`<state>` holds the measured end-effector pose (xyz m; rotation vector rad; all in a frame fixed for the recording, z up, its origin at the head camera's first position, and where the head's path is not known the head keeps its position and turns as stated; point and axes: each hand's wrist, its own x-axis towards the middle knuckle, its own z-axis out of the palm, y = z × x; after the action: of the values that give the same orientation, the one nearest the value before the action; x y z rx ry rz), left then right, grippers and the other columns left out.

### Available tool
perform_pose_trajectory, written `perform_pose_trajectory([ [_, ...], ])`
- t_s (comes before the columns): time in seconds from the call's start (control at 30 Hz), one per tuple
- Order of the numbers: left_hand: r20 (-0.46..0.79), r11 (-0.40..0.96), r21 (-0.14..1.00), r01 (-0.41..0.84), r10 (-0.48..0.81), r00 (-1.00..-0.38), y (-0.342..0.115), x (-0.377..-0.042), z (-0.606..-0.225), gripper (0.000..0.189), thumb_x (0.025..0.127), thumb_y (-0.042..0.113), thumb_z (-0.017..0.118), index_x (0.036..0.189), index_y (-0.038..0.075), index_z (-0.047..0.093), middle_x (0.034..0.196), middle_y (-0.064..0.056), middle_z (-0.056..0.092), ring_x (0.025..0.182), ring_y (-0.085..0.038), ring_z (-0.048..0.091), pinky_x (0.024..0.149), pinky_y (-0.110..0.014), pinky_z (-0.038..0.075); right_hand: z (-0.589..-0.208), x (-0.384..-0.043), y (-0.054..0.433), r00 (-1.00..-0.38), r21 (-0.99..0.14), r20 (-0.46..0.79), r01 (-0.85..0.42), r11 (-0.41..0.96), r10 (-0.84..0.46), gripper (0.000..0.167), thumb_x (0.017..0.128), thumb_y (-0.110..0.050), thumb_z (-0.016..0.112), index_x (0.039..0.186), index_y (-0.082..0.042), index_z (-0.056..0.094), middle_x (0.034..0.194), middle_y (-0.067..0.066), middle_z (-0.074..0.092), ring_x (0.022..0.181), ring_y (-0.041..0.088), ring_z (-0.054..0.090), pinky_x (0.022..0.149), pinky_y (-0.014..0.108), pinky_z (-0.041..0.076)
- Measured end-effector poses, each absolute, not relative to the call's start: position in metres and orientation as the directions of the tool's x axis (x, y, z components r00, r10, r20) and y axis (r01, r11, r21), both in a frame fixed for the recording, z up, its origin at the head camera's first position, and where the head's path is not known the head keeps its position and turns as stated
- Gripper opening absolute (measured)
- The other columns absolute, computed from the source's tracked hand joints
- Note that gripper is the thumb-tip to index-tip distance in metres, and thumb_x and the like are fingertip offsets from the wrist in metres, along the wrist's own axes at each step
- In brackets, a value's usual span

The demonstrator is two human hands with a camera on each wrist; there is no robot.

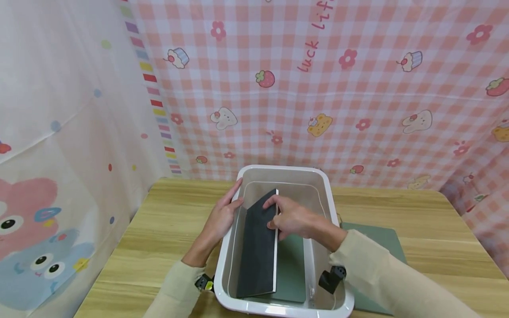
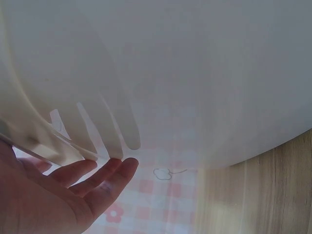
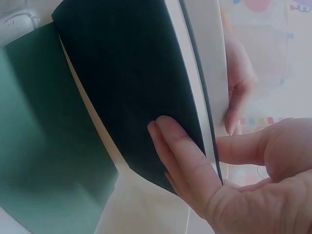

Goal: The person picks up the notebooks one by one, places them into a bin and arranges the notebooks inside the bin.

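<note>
A dark hardcover book (image 1: 258, 247) with white page edges stands tilted on its edge inside a white plastic tub (image 1: 284, 309). My right hand (image 1: 296, 218) pinches it near its upper edge, with fingers on one cover and the thumb on the other, as the right wrist view shows. My left hand (image 1: 220, 218) holds the tub's left rim, its thumb over the rim and its fingers (image 2: 114, 183) against the outer wall. A green flat book or board (image 1: 292, 269) lies on the tub floor beside the dark book, partly hidden by it.
The tub stands on a wood-grain table (image 1: 159, 238). Another green flat thing (image 1: 377, 243) lies on the table right of the tub, partly under my right forearm. A pink checked curtain (image 1: 278, 110) hangs behind, a white one (image 1: 79, 110) at the left.
</note>
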<state>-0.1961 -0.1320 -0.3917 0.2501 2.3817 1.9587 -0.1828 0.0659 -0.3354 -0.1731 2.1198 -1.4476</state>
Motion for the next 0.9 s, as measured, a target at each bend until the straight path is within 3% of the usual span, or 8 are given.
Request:
perform_pose_trajectory([
  [0.9,0.071,0.175,0.980,0.097,0.145,-0.987,-0.1315,-0.1968,-0.3940,0.054,0.102,0.016,0.047,0.155,0.019,0.036,0.160,-0.004,0.031,0.146,-0.021,0.028,0.120,-0.047,0.022,-0.3420,-0.1829,0.0699,-0.851,-0.876,-0.377,0.199,0.440,-0.366,0.035,0.093,0.012,0.054,0.126,0.003,0.048,0.114,0.024,0.058,0.091,0.028,0.067,0.075,0.045,0.059],
])
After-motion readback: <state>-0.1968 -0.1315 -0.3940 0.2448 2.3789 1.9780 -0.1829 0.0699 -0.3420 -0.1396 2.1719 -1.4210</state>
